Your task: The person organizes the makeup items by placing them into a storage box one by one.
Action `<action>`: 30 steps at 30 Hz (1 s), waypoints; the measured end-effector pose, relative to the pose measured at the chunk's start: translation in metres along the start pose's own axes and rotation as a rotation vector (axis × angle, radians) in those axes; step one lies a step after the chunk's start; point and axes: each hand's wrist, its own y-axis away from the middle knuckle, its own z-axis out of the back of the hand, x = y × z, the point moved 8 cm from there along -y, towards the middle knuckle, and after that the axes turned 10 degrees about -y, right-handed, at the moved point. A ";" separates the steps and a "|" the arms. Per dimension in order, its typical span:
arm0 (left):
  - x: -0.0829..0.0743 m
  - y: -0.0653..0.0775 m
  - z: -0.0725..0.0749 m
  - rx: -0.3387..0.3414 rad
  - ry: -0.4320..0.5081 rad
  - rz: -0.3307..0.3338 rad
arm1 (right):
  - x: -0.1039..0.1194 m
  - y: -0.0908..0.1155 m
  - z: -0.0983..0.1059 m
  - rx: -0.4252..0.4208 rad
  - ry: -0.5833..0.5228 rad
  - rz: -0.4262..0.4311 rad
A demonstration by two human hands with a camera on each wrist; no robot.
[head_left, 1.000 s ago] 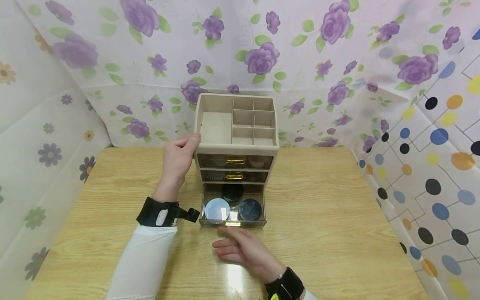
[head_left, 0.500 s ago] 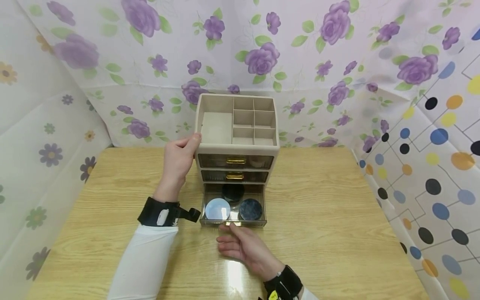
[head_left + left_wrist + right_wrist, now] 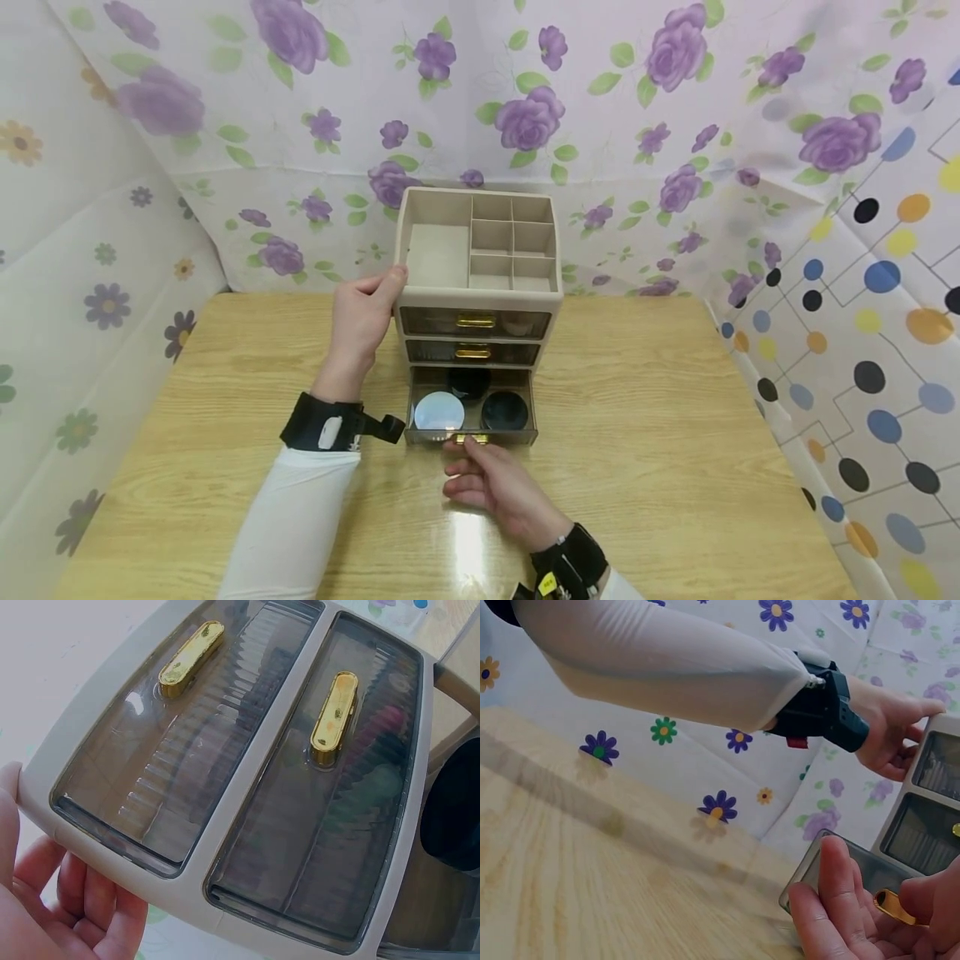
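A beige cosmetics organizer stands on the table, its lowest drawer pulled out. Inside that clear drawer lie a pale blue round disc, a dark round disc and a black one further back. At the organizer's left side, my left hand grips the wall, thumb on the top edge and fingers against the side. My right hand is at the drawer front. In the right wrist view its thumb touches the gold handle, while the fingers extend fairly straight.
Two upper drawers with gold handles are closed; blurred contents show through their dark fronts. Bare divided compartments form the organizer's top. Floral cloth hangs behind the wooden table, and a dotted cloth hangs at the right.
The lowest drawer has slid slightly inward. My right hand has moved forward with it, its thumb now on the handle. My left hand keeps its hold on the organizer.
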 end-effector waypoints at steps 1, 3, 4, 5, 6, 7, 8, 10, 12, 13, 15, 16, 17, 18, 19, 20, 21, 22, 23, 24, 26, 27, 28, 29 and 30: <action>0.000 0.000 0.000 -0.001 0.001 0.000 | 0.001 -0.001 0.000 -0.002 -0.001 0.000; 0.001 0.000 0.000 -0.002 0.002 0.001 | 0.001 -0.002 0.000 -0.004 -0.010 -0.005; 0.001 0.000 0.000 -0.003 0.002 0.004 | 0.002 -0.002 0.001 -0.004 -0.016 -0.006; 0.002 -0.001 0.000 -0.004 0.003 0.007 | 0.002 -0.003 0.000 -0.004 -0.014 -0.005; 0.002 -0.001 0.000 -0.005 0.003 0.009 | 0.002 -0.004 0.001 -0.005 -0.015 -0.003; 0.002 -0.001 0.000 -0.006 0.001 0.010 | 0.003 -0.005 0.001 -0.008 -0.017 -0.002; 0.002 -0.001 0.000 -0.007 0.002 0.011 | 0.003 -0.006 0.002 -0.010 -0.019 -0.003; 0.002 -0.001 0.000 -0.010 0.002 0.010 | 0.004 -0.008 0.003 -0.017 -0.017 0.002; 0.002 -0.001 0.000 -0.012 0.004 0.007 | 0.005 -0.012 0.003 -0.021 -0.017 0.002; 0.002 -0.002 0.000 -0.014 0.005 0.005 | 0.006 -0.013 0.003 -0.021 -0.019 0.000; 0.001 -0.002 0.000 -0.018 0.007 0.004 | 0.009 -0.017 0.003 -0.015 -0.014 0.006; 0.001 -0.002 0.000 -0.019 0.009 0.005 | 0.010 -0.019 0.003 -0.013 -0.014 0.009; 0.002 -0.002 0.000 -0.021 0.010 0.005 | 0.011 -0.021 0.003 -0.012 -0.015 0.012; 0.002 -0.002 0.000 -0.022 0.013 0.006 | 0.012 -0.023 0.003 -0.012 -0.015 0.018; 0.002 -0.002 0.000 -0.023 0.014 0.007 | 0.014 -0.024 0.004 -0.018 -0.019 0.024; 0.003 -0.002 0.000 -0.021 0.016 0.010 | 0.015 -0.026 0.005 -0.024 -0.021 0.030; 0.003 -0.002 -0.001 -0.019 0.017 0.011 | 0.016 -0.027 0.006 -0.030 -0.030 0.032; 0.003 -0.002 -0.001 -0.017 0.019 0.013 | 0.017 -0.029 0.007 -0.032 -0.030 0.038; 0.003 -0.002 -0.001 -0.016 0.019 0.015 | 0.018 -0.030 0.008 -0.033 -0.032 0.042; 0.003 -0.002 -0.001 -0.015 0.019 0.018 | 0.019 -0.031 0.008 -0.031 -0.029 0.047; 0.003 -0.001 -0.001 -0.018 0.018 0.019 | 0.021 -0.034 0.008 -0.026 -0.032 0.050; 0.003 -0.001 0.000 -0.020 0.017 0.019 | 0.022 -0.035 0.008 -0.024 -0.032 0.052; 0.002 -0.001 0.000 -0.023 0.016 0.016 | 0.023 -0.036 0.008 -0.024 -0.028 0.057; 0.002 -0.001 0.000 -0.024 0.014 0.014 | 0.024 -0.038 0.008 -0.027 -0.029 0.060; 0.002 0.000 0.000 -0.025 0.015 0.013 | 0.025 -0.039 0.009 -0.031 -0.028 0.063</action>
